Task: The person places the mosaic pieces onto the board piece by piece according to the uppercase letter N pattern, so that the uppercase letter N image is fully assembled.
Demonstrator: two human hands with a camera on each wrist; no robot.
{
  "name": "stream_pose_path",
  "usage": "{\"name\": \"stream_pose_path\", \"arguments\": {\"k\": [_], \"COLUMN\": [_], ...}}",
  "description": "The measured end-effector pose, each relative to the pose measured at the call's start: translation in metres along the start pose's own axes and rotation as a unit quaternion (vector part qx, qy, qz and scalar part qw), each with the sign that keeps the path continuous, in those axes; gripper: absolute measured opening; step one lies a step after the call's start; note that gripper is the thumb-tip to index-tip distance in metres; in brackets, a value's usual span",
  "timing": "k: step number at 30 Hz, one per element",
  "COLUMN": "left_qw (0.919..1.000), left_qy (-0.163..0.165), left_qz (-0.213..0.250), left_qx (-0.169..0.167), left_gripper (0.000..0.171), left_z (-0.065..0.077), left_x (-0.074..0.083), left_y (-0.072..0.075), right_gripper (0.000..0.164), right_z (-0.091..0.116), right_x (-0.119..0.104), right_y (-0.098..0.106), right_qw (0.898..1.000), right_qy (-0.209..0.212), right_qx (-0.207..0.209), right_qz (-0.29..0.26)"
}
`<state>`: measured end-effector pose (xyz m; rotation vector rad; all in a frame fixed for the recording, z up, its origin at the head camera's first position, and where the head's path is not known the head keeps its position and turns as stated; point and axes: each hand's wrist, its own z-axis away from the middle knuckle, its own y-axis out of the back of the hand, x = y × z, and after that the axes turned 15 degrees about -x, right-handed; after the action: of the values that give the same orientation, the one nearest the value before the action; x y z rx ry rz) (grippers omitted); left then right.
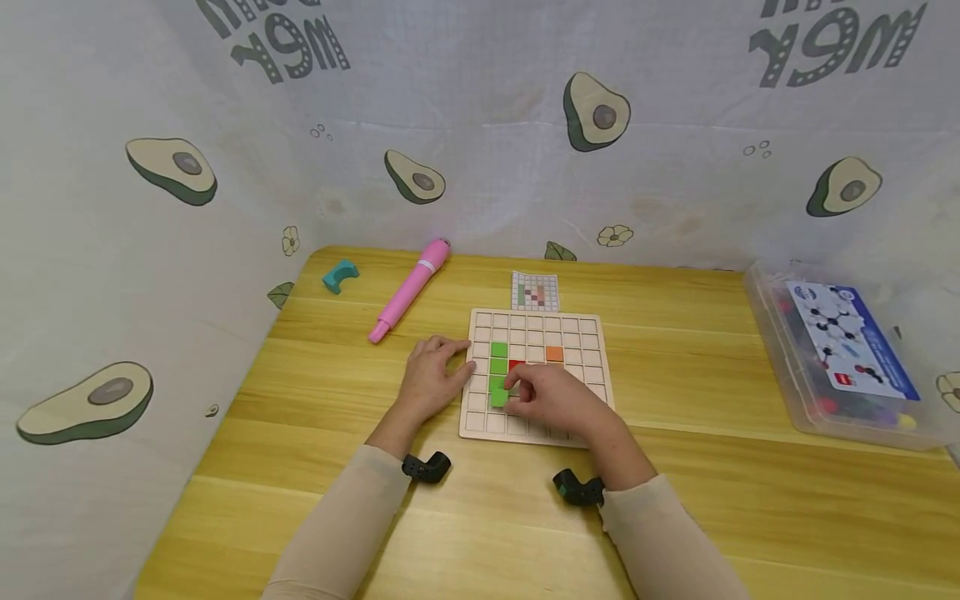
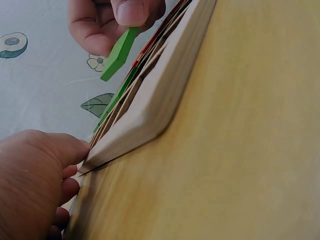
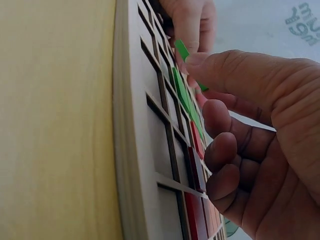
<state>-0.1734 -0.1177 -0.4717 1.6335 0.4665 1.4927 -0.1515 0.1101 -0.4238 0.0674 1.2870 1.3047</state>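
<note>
A wooden grid board [image 1: 486, 422] lies flat on the table. Between thumb and fingertips, my right hand [image 1: 558, 398] pinches a green square tile [image 1: 499, 398], raised above the board and tilted in the left wrist view. Other green tiles [image 1: 498, 350] sit in one column of the grid, with a red tile [image 1: 516, 366] beside them and an orange tile [image 1: 554, 354] farther right. In the right wrist view, more red tiles [image 3: 196, 215] show; in the head view the right hand covers them. My left hand [image 1: 432, 377] touches the board's left edge with thumb and fingertips.
A small card with a coloured grid pattern [image 1: 535, 292] lies behind the board. Left of it are a pink pen-shaped thing [image 1: 408, 292] and a teal curved piece [image 1: 341, 276]. A clear plastic box [image 1: 806, 392] stands at the right. A patterned cloth hangs behind the table.
</note>
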Motion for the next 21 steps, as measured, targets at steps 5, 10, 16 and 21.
{"name": "stream_pose_path", "arguments": {"k": [5,10,16,21], "left_qw": [1.0000,1.0000,1.0000,0.9999], "left_qy": [0.002,0.006,0.006,0.009], "left_qz": [0.000,0.000,-0.004,-0.003], "left_qx": [-0.002,-0.005,-0.002,-0.006], "left_gripper": [0.044,0.044,0.044,0.044], "left_z": [0.0007,0.0002,0.0000,-0.0005], "left_x": [0.0011,0.0011,0.0012,0.0011], "left_y": [0.0010,0.0013,0.0012,0.0013], "right_gripper": [0.019,0.019,0.020,0.020], "right_z": [-0.0019,-0.0024,-0.0029,-0.0033], "right_x": [-0.0026,-0.0049,-0.0054,-0.0063], "right_y": [-0.0044,-0.0050,-0.0052,-0.0064], "right_qw": [1.000,1.000,1.000,1.000], "right_qy": [0.001,-0.005,-0.013,-0.010], "right_qx": [0.002,-0.001,-0.004,-0.002], "right_qz": [0.024,0.027,0.027,0.030]}}
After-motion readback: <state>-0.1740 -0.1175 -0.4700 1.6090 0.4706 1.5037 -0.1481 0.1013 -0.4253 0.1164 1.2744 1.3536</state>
